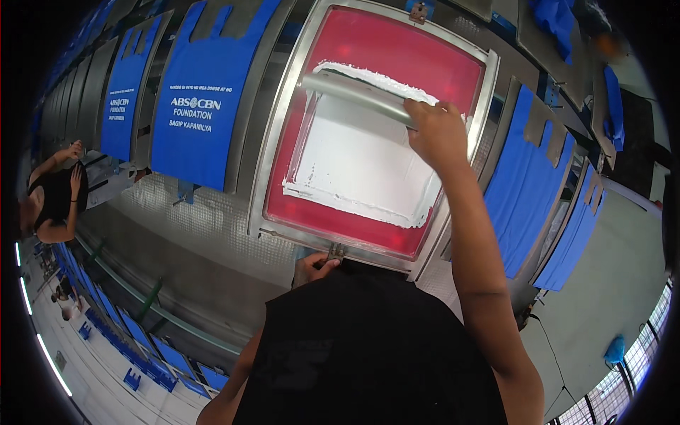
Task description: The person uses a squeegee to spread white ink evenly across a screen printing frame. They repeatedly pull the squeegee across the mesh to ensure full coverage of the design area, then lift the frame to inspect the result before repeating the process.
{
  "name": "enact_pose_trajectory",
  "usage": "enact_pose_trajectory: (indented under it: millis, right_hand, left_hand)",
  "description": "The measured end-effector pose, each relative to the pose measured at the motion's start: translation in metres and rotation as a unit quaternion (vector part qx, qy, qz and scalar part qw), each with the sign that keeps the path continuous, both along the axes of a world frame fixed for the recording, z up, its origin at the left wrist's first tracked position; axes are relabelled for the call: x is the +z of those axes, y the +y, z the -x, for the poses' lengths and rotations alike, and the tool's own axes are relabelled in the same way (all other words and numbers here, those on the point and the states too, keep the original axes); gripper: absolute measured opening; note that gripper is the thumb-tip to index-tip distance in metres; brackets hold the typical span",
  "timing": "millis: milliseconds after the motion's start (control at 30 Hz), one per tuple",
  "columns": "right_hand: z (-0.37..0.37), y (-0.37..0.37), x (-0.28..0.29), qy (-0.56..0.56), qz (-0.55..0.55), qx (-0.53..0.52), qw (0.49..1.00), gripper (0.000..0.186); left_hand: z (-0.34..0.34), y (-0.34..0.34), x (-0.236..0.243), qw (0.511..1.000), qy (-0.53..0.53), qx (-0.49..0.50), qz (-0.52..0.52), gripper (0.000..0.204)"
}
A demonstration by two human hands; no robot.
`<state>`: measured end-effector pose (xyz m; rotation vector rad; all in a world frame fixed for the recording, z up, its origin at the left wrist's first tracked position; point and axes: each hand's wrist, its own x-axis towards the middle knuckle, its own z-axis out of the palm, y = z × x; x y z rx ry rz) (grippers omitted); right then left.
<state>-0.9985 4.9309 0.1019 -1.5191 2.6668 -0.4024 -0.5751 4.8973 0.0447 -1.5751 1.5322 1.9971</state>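
A screen-printing frame [278, 142] with a silvery metal border and red mesh [397, 46] lies in front of me. White ink [365, 163] covers a large rectangle in its middle, thicker along the edges. My right hand [440, 138] is closed round the right end of a long metal squeegee [354, 95], which lies across the mesh near the far side of the white area. At the frame's near edge, my left hand [316, 269] pinches a small metal clamp [336, 251]; my black shirt partly hides that side.
Blue printed bags [202, 99] lie on boards to the left, and plain blue bags [528, 184] on boards to the right. A grey metal rail table [205, 227] runs off leftward. Another person [60, 191] stands at far left. A dark cable [549, 340] hangs at lower right.
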Motion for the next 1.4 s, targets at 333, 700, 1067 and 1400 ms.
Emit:
enact_pose_trajectory:
  millis: [333, 700, 1067, 1400]
  right_hand:
    - [-0.109, 0.056, 0.029, -0.174, -0.105, 0.020, 0.979, 0.036]
    - [-0.177, 0.071, 0.032, -0.239, -0.143, -0.038, 0.960, 0.036]
    - [-0.219, 0.124, -0.004, -0.132, -0.088, -0.248, 0.956, 0.029]
    - [-0.104, 0.087, -0.026, -0.048, -0.125, -0.288, 0.948, 0.045]
  left_hand:
    - [0.010, -0.027, 0.017, 0.991, -0.044, -0.086, -0.089, 0.038]
    - [0.111, -0.158, 0.058, 0.639, 0.135, -0.439, 0.617, 0.033]
    - [0.101, -0.167, 0.022, 0.669, 0.245, -0.460, 0.531, 0.008]
    - [0.227, -0.197, -0.001, 0.583, 0.216, -0.428, 0.655, 0.008]
